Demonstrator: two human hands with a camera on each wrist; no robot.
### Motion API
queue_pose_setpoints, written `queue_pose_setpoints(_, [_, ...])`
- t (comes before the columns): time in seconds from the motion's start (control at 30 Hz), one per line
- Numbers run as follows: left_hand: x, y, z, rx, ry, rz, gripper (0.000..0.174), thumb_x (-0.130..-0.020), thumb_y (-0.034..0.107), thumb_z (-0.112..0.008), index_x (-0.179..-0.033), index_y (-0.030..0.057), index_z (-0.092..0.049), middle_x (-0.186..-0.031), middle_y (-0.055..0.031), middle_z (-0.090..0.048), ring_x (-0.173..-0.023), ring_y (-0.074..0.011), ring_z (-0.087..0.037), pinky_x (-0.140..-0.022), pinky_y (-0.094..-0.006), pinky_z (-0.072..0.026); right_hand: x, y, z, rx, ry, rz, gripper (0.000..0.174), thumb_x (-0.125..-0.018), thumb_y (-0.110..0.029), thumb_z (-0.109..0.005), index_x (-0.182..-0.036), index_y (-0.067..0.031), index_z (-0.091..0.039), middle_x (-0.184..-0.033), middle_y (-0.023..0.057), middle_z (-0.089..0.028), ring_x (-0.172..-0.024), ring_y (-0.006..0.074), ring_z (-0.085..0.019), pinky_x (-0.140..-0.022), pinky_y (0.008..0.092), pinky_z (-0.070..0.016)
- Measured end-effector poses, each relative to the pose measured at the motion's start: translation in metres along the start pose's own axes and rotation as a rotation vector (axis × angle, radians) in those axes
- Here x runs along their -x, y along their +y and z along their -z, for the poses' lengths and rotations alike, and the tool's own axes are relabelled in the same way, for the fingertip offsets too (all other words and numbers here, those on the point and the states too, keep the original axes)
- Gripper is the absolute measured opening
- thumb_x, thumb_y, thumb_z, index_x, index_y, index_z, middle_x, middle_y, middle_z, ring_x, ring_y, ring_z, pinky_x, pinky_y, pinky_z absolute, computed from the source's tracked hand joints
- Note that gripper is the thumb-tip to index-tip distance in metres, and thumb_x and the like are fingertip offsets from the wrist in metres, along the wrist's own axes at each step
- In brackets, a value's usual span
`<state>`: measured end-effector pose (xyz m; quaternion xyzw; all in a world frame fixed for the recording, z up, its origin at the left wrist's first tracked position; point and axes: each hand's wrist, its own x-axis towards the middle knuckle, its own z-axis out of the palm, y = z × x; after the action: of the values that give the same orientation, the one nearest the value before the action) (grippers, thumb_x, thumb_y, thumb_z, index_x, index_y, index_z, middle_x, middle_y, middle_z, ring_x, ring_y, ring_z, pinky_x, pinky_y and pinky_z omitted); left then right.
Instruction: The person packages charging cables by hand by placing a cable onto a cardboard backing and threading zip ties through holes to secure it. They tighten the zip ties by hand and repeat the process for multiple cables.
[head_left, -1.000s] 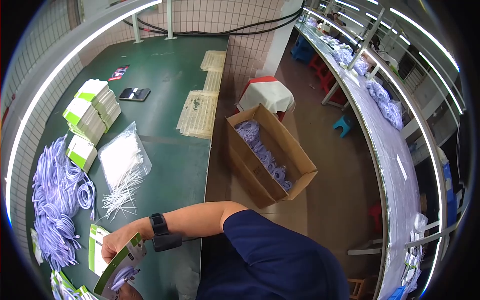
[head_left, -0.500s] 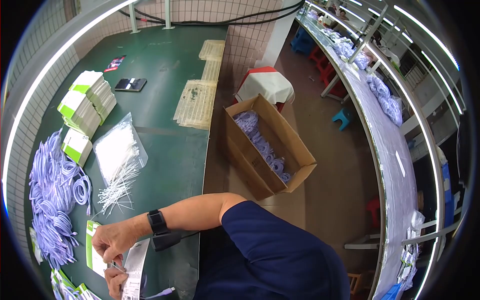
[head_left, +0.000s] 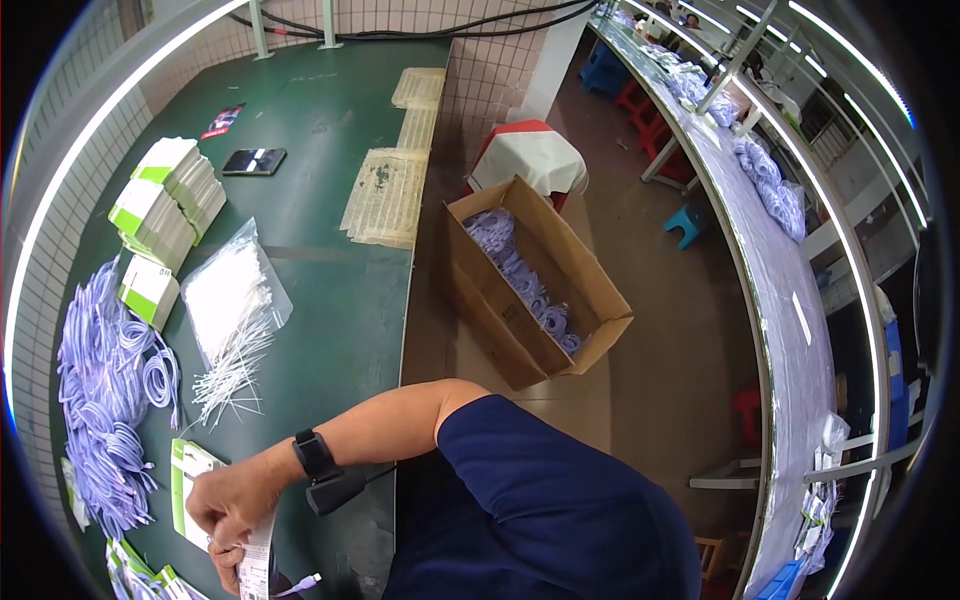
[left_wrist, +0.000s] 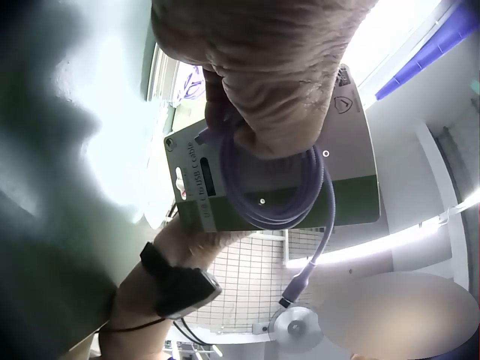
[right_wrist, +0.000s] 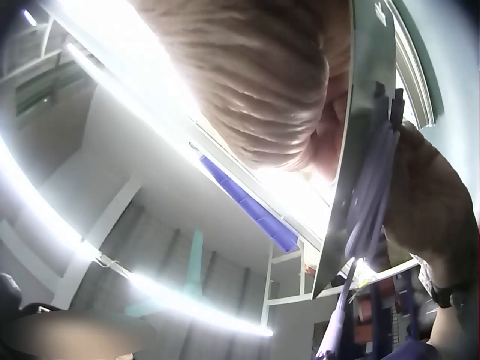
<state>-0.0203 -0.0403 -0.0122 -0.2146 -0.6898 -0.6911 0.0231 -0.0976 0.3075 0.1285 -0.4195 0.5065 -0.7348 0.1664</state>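
Observation:
A green-and-white printed card (left_wrist: pixel 352 161) stands on edge between the two hands, its printed back (head_left: pixel 257 565) facing the right side in the head view. Against its front lies a coiled lilac USB cable (left_wrist: pixel 277 214), one plug dangling free. My left hand (left_wrist: pixel 262 75) grips coil and card together; most of it is hidden in the head view (head_left: pixel 225 565). At the card's back my right hand (head_left: pixel 235 500) has its fingers bent close to the left fingertips, pinching what looks like a thin white tie, mostly hidden. Under the hands lies another card (head_left: pixel 190 485).
Left on the green table are a heap of lilac cables (head_left: pixel 100 410), stacked cards (head_left: pixel 165 200) and a bag of white ties (head_left: pixel 230 300). A phone (head_left: pixel 254 162) lies farther back. A carton (head_left: pixel 590 300) of coiled cables stands on the floor beside the table.
The card was turned from its green front to its white printed back. My right hand came to the card's back edge, meeting the left fingers; lately both hands have shifted only slightly.

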Motion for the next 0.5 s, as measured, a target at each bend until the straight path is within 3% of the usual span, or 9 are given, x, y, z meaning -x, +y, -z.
queue_pose_setpoints(0.07, [-0.024,0.029,-0.049,-0.201,0.039,-0.153,0.035,-0.09,0.017,-0.079,-0.118,0.0039,-0.063,-0.116,-0.0162,-0.063,-0.103,-0.0291,-0.066,-0.089,-0.0422,-0.0552,0.001,-0.004,-0.003,0.042,-0.116,-0.01,0.01,-0.088,0.0,-0.071,-0.083,0.005,-0.064,-0.069,0.0118,-0.07,-0.063,0.0167,-0.073,-0.056,0.0283,-0.0549])
queue_pose_setpoints(0.1, [-0.012,0.04,-0.06,-0.299,0.059,-0.232,0.042,-0.091,0.023,-0.079,-0.125,0.0045,-0.062,-0.122,-0.0187,-0.063,-0.105,-0.0327,-0.068,-0.089,-0.0459,-0.0563,0.001,-0.005,-0.003,0.047,-0.113,-0.012,0.01,-0.088,0.0,-0.071,-0.083,0.005,-0.064,-0.069,0.0118,-0.07,-0.063,0.0167,-0.073,-0.056,0.0283,-0.0549])
queue_pose_setpoints(0.13, [-0.041,0.055,-0.093,-0.395,0.081,-0.314,0.05,-0.092,0.028,-0.08,-0.131,0.005,-0.06,-0.127,-0.0212,-0.064,-0.108,-0.0364,-0.069,-0.09,-0.0496,-0.0573,0.001,-0.005,-0.002,0.027,-0.112,-0.017,0.01,-0.088,0.0,-0.071,-0.083,0.005,-0.064,-0.07,0.0117,-0.07,-0.063,0.0162,-0.073,-0.056,0.028,-0.0547])
queue_pose_setpoints(0.23, [-0.04,0.074,-0.113,-0.582,0.124,-0.487,0.065,-0.093,0.04,-0.081,-0.144,0.0062,-0.058,-0.138,-0.0263,-0.065,-0.112,-0.0437,-0.072,-0.09,-0.0571,-0.0594,0.0,-0.01,0.006,-0.001,-0.104,-0.022,0.012,-0.088,-0.001,-0.072,-0.083,0.005,-0.064,-0.071,0.0115,-0.071,-0.063,0.0153,-0.073,-0.056,0.0276,-0.0543])
queue_pose_setpoints(0.43, [-0.055,0.11,-0.146,-1.061,0.198,-0.479,0.02,-0.102,0.016,-0.069,-0.112,-0.0008,-0.071,-0.108,-0.0176,-0.07,-0.093,-0.0332,-0.071,-0.082,-0.0454,-0.059,-0.006,-0.014,0.02,-0.059,-0.031,-0.099,0.012,-0.085,-0.004,-0.077,-0.082,0.002,-0.067,-0.072,0.0102,-0.073,-0.062,0.0145,-0.072,-0.056,0.0268,-0.0533])
queue_pose_setpoints(0.5, [-0.056,0.116,-0.151,-1.143,0.208,-0.476,0.016,-0.103,0.012,-0.067,-0.107,-0.002,-0.073,-0.102,-0.0161,-0.071,-0.09,-0.0314,-0.071,-0.08,-0.0435,-0.0589,-0.007,-0.015,0.024,-0.066,-0.009,-0.118,0.012,-0.084,-0.004,-0.077,-0.082,0.0018,-0.067,-0.074,0.0103,-0.074,-0.063,0.0146,-0.072,-0.057,0.0269,-0.0533])
